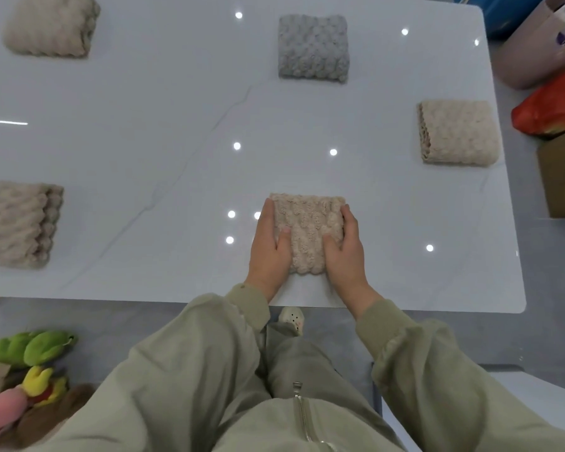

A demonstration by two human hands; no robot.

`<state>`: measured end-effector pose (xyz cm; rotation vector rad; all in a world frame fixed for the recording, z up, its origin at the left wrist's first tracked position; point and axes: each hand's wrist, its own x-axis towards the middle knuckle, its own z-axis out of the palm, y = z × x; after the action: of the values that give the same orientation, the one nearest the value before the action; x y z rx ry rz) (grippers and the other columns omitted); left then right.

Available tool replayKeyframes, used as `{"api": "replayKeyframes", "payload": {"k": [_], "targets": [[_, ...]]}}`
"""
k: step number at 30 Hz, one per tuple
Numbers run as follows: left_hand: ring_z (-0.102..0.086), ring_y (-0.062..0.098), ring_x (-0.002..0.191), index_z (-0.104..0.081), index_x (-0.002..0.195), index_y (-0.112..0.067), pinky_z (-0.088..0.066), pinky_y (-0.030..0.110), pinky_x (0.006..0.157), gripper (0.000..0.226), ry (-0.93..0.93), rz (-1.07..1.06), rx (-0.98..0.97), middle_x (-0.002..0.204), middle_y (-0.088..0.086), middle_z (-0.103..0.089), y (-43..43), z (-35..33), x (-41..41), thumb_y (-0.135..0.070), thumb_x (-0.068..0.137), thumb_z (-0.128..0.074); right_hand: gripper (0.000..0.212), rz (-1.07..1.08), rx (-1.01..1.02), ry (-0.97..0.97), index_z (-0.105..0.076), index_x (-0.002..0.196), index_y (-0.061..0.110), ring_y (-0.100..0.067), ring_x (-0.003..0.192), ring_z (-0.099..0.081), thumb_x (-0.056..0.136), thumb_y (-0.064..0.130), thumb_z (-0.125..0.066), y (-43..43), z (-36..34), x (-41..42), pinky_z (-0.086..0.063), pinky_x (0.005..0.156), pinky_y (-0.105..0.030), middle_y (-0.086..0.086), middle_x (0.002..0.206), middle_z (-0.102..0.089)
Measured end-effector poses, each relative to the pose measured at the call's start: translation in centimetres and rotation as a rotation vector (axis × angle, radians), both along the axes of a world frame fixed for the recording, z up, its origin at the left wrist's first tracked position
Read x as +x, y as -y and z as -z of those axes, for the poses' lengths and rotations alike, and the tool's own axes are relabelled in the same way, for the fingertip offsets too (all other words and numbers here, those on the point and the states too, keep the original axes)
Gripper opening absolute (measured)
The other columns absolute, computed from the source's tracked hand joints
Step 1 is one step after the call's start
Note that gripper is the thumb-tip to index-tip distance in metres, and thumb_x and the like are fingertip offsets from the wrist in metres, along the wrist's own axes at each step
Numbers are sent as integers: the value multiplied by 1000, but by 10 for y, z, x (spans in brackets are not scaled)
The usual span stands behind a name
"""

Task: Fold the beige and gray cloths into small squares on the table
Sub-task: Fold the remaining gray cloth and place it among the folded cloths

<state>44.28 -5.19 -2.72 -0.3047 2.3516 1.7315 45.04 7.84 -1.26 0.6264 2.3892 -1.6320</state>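
A fluffy beige cloth [307,228] lies folded into a small square near the front edge of the white table [177,158]. My left hand [269,249] clasps its left side, thumb on top. My right hand [344,249] clasps its right side the same way. Other folded squares rest around the table: a gray cloth [313,48] at the back, one beige cloth [458,132] at the right, another beige cloth [17,225] at the left edge, and a third beige cloth [51,25] at the back left.
Off the table's right side sit a cardboard box [563,177], a red-orange bag [552,106] and a pale bag [535,50]. Plush toys [30,363] lie on the floor at the lower left. A shoe [292,318] shows below the table's front edge.
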Motion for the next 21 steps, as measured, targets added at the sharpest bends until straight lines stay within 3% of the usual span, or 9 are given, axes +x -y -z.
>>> {"api": "replayKeyframes", "payload": {"k": [4, 7, 11, 14, 17, 21], "targets": [[-15, 9, 144, -16, 150, -13, -13, 24, 117, 54, -34, 72, -71, 157, 0, -17, 11, -3, 0, -24, 101, -34, 59, 2, 62, 10, -19, 150, 18, -13, 139, -30, 97, 20, -43, -9, -4, 0, -28, 115, -37, 1, 154, -28], [-4, 16, 146, -18, 150, -12, -3, 29, 118, 60, -135, 200, -363, 159, 5, -9, 32, -3, -3, -37, 96, -27, 59, -65, 220, -17, -17, 150, 13, -15, 145, -14, 98, 21, -43, -12, -12, -1, -15, 119, -32, -1, 159, -10], [9, 20, 146, -12, 151, -18, 3, 41, 116, 69, -188, 397, -800, 160, 4, 1, 60, -13, -9, -51, 91, -11, 59, -280, 581, -88, -25, 146, 10, -20, 146, -5, 93, 25, -47, 3, -26, -11, -1, 119, -44, -8, 160, -4], [7, 25, 147, -10, 152, -20, 0, 48, 116, 66, -252, 479, -1009, 160, 7, -1, 79, -21, -14, -49, 92, -12, 63, -454, 775, -111, -23, 147, 11, -23, 147, 2, 92, 31, -44, 26, -34, -17, 3, 117, -49, -9, 160, -1], [2, 28, 147, -12, 151, -20, -6, 53, 115, 64, -291, 496, -1098, 159, 9, -6, 104, -31, -18, -46, 94, -18, 64, -527, 862, -91, -19, 149, 12, -23, 147, 6, 93, 34, -40, 55, -39, -22, 5, 116, -50, -9, 160, 4], [11, 27, 146, -6, 152, -21, 2, 51, 115, 63, -306, 508, -1133, 160, 7, 4, 154, -37, -23, -44, 97, -29, 64, -513, 847, -75, -16, 150, 12, -22, 147, 9, 94, 36, -39, 108, -40, -24, 7, 115, -50, -8, 160, 6]]}}
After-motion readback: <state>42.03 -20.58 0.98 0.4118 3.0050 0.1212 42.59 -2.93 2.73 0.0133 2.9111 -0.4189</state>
